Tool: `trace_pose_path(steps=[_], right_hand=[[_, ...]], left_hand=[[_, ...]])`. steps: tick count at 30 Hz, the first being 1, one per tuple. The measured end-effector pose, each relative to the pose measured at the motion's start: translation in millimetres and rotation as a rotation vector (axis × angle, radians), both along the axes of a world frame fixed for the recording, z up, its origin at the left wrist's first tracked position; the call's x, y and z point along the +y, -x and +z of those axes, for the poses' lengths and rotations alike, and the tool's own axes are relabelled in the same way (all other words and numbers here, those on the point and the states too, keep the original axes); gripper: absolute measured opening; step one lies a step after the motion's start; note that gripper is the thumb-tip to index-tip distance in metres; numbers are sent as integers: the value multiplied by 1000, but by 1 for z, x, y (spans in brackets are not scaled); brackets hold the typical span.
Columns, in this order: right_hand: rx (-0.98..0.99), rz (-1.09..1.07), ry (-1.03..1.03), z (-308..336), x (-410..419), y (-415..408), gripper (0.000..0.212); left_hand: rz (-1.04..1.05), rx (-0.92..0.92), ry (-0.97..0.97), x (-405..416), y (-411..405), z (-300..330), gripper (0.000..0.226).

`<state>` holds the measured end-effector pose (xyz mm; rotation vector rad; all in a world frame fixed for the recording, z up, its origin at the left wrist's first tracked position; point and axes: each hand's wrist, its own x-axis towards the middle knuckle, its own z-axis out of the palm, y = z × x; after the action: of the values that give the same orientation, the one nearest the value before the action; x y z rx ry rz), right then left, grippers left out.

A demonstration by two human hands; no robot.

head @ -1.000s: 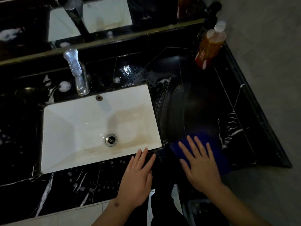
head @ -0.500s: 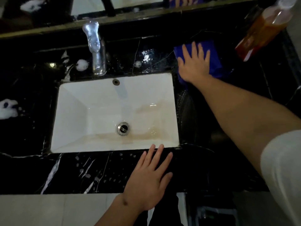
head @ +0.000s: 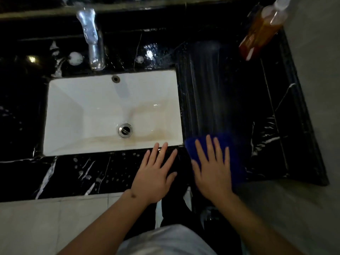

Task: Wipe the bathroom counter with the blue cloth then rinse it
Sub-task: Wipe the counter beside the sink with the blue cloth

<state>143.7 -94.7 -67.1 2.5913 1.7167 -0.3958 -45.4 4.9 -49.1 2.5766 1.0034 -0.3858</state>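
Observation:
The blue cloth (head: 237, 159) lies flat on the black marble counter (head: 266, 111), near its front edge and just right of the white sink (head: 82, 111). My right hand (head: 211, 170) presses down on the cloth with fingers spread, covering most of it. A wet streak runs from the cloth toward the back wall. Beside it, my left hand (head: 154, 175) rests flat on the counter strip in front of the sink, holding nothing.
A chrome tap (head: 93, 39) stands behind the sink. An orange liquid bottle (head: 263, 28) leans at the back right corner by the grey wall. Foam blobs and droplets dot the counter left of the tap and along the front strip.
My right hand has dragged the blue cloth from the back of the counter near the bottle down to the front edge, leaving a wet streak. The left hand stayed in place.

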Motion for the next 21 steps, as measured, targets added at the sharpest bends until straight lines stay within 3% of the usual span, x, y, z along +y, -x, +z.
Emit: trace_pose_path(steps=[3,8,16,21], right_hand=[[4,-9,32,-1,-34,20,63],[-14,-11,9,-1,2,3,61],[-50,-39,-47,-2,167,-74,61],[33,-87,-12,2,288,-130,64]], left_hand=[[-11,22,-22,-5,0,-8,68],[-29,23,-28,-2,0,-11,69],[-33,45,10,-1,-1,-12,69],[-25,38,24,-2,-1,-11,70]])
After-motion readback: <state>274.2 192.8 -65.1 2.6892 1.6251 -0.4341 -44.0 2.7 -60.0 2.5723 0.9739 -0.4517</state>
